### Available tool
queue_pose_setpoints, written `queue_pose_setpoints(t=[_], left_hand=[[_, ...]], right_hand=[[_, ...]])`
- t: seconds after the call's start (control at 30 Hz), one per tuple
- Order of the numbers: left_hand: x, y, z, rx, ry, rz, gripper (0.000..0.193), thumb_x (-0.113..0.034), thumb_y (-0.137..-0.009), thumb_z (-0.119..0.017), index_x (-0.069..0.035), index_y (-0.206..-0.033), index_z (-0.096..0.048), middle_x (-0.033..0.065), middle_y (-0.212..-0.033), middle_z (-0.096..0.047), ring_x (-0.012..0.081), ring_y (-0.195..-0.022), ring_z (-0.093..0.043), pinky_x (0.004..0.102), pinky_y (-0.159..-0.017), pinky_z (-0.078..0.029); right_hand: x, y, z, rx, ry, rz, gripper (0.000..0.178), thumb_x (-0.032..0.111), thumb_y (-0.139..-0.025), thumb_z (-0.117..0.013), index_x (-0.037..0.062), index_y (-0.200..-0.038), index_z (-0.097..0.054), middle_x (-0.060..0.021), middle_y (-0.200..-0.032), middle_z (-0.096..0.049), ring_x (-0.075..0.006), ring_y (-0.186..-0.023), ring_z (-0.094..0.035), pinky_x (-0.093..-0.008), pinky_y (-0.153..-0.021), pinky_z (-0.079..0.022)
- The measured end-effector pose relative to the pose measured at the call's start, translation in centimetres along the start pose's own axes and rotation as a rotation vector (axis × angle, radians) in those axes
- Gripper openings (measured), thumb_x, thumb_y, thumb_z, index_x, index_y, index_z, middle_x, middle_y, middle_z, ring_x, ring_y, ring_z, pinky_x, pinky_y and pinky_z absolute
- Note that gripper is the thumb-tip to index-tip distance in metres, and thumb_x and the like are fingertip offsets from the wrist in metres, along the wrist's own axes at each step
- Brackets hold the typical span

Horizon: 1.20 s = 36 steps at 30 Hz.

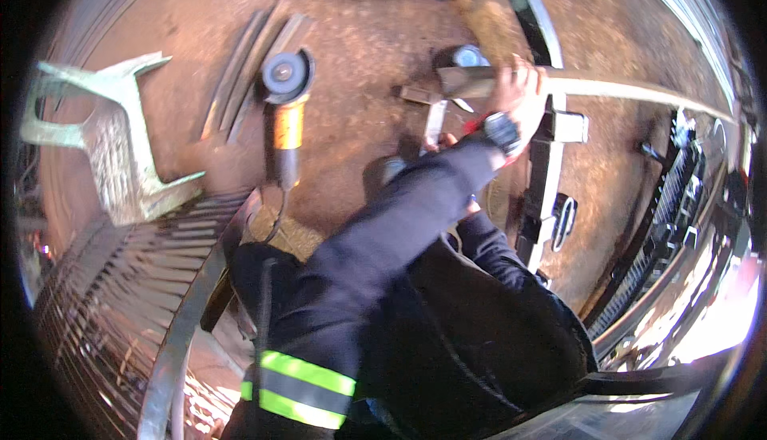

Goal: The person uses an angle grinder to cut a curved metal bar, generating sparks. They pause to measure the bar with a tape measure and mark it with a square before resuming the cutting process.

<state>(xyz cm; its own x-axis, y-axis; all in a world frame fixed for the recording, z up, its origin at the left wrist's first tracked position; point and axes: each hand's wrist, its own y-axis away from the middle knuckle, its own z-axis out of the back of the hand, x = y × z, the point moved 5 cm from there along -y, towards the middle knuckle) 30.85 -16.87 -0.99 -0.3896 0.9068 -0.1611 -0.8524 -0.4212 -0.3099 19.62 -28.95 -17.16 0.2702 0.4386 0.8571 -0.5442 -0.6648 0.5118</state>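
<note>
While the left hand (518,101) bends its fingers over a long metal bar (615,87) and grasps it close to one end, the right hand (447,141) is mostly hidden below the left forearm. Only some fingertips of it are visible, near a pale strip (434,123), and I cannot tell whether they are closed on something. The bar lies at the upper right of the view; from the left hand it goes toward the right rim, crossing a metal frame (546,188). Whether bar and frame touch is not clear. On the left wrist there is a dark watch (502,132). Just beside the bar's near end is a round blue thing (468,57), and above it a piece of wood (489,18). Well apart, to the left, an orange grinder (288,126) lies on the brown ground (363,45), near some narrow metal strips (254,69). Farther left is a pale green stool (120,148).
</note>
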Motion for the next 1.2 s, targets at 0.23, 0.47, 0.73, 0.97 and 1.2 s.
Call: queue_pose_setpoints(t=[0.23, 0.47, 0.73, 0.97, 1.2], left_hand=[[3.7, -2.0, -6.1, 0.247, 0.194, -0.126, 0.029, -0.025, -0.095, -0.051, -0.005, -0.113, -0.061, 0.0143, -0.104, -0.065, 0.0304, -0.098, -0.066, 0.0444, -0.078, -0.057], [14.7, -3.4, 1.4, 0.288, 0.351, -0.254, 0.019, -0.019, -0.087, -0.058, -0.003, -0.090, -0.066, 0.0203, -0.086, -0.067, 0.0377, -0.086, -0.068, 0.0458, -0.075, -0.056], [37.0, 4.5, 6.7, 0.570, 0.073, -0.153, 0.078, -0.011, -0.078, -0.075, 0.000, -0.146, -0.038, 0.0206, -0.147, -0.044, 0.0359, -0.138, -0.041, 0.0432, -0.117, -0.032], [38.0, 6.6, 13.8, 0.549, 0.057, -0.026, 0.046, -0.037, -0.096, -0.064, -0.001, -0.124, -0.060, 0.0166, -0.133, -0.057, 0.0328, -0.124, -0.055, 0.0402, -0.103, -0.045], [36.3, 6.8, 26.6, -0.277, 0.371, 0.557, 0.036, -0.035, -0.102, -0.059, -0.002, -0.093, -0.068, 0.0020, -0.080, -0.064, 0.0106, -0.074, -0.056, 0.0274, -0.069, -0.047]], right_hand=[[1.1, -1.4, -1.6, 0.052, -0.079, 0.008, 0.019, 0.014, -0.092, -0.070, 0.0003, -0.102, -0.061, -0.0035, -0.088, -0.065, -0.0115, -0.081, -0.062, -0.0280, -0.071, -0.052], [4.4, 0.3, 0.6, 0.004, 0.046, -0.156, 0.025, 0.022, -0.093, -0.071, -0.0003, -0.092, -0.059, -0.0024, -0.072, -0.060, -0.0093, -0.061, -0.056, -0.0283, -0.046, -0.046], [5.1, -0.4, 1.6, 0.022, 0.514, -0.067, 0.037, 0.030, -0.086, -0.075, -0.0041, -0.099, -0.067, -0.0224, -0.088, -0.071, -0.0321, -0.085, -0.071, -0.0411, -0.075, -0.054], [6.3, -1.0, 2.4, 0.032, 0.598, -0.055, 0.046, 0.034, -0.087, -0.074, -0.0062, -0.108, -0.066, -0.0232, -0.087, -0.071, -0.0330, -0.083, -0.072, -0.0403, -0.073, -0.054], [6.9, 0.7, 3.7, 0.073, 0.384, -0.103, 0.037, 0.031, -0.089, -0.072, -0.0050, -0.097, -0.063, -0.0127, -0.073, -0.062, -0.0211, -0.070, -0.060, -0.0351, -0.067, -0.048]])
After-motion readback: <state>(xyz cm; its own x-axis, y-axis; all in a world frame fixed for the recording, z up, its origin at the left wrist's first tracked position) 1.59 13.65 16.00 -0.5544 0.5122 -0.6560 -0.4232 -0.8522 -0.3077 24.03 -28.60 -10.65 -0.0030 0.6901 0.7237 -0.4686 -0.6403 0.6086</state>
